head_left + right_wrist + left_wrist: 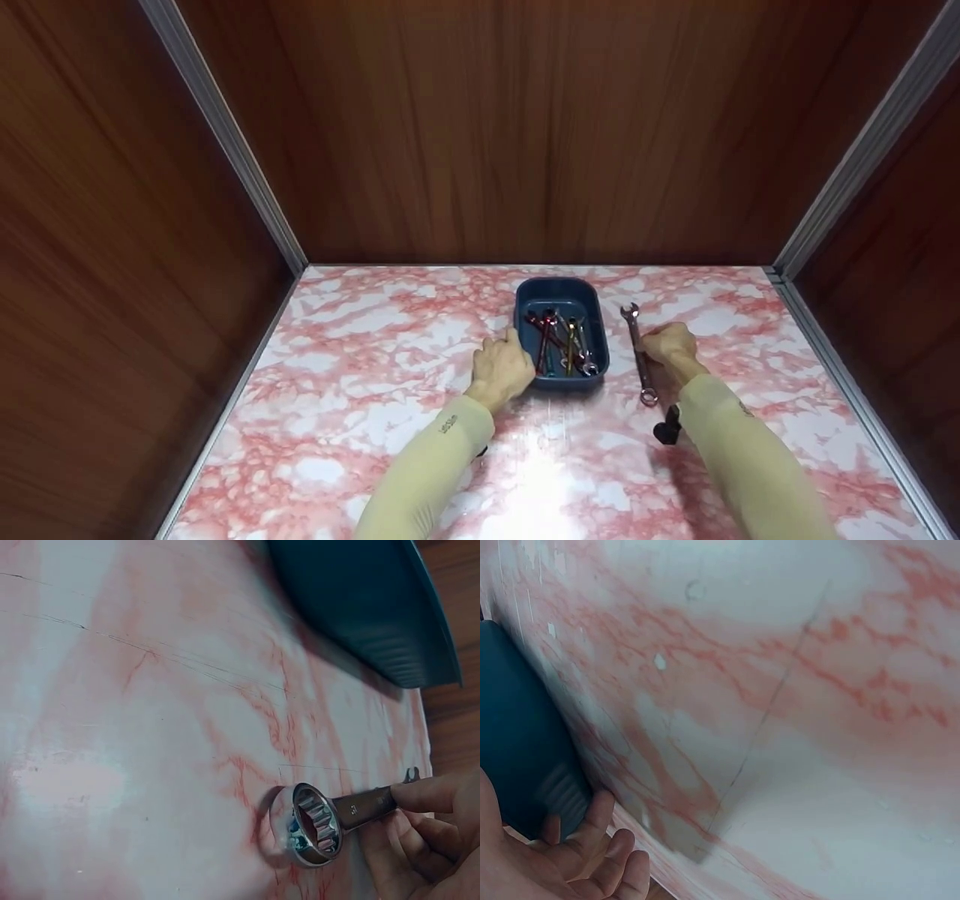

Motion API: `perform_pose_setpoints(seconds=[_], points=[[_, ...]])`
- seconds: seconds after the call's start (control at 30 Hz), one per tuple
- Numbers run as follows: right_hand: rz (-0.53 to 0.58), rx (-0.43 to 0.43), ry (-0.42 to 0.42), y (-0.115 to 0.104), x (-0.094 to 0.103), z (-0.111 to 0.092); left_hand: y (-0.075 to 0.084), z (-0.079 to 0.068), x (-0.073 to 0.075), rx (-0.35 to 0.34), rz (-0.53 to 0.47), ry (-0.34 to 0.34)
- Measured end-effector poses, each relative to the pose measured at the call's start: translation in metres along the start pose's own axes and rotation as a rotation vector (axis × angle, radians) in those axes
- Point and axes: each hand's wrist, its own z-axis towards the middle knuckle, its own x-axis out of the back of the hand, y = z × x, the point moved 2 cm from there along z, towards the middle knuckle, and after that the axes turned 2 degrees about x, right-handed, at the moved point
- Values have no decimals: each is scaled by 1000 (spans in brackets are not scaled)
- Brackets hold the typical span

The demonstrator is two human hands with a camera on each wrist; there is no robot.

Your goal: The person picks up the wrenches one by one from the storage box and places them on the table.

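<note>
The right hand [670,346] is pinching a long, shiny silver metal wrench [643,373] to the right of a dark blue box with round corners [566,383], which is holding colourful metal wrenches [570,351]. The left hand [501,370], fingers loosely bent, is touching the box's left side.

Seen from my remote post, my right hand [670,345] pinches, thumb [429,793] set against bent fingers [433,844], with the right wrist [690,369] just behind the grip and the sleeved right arm [750,454] running back and outward. Well to the grip's left, my left hand [501,369] rests back upward, fingers loosely bent, its sleeved left arm [427,469] angling back.
</note>
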Motion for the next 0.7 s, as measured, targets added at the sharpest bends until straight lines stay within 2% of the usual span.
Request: perform_pose_setpoints(seconds=[0.7], points=[[-42,-1,21,1,-3,0,-1,3,-3,9,7,-31]])
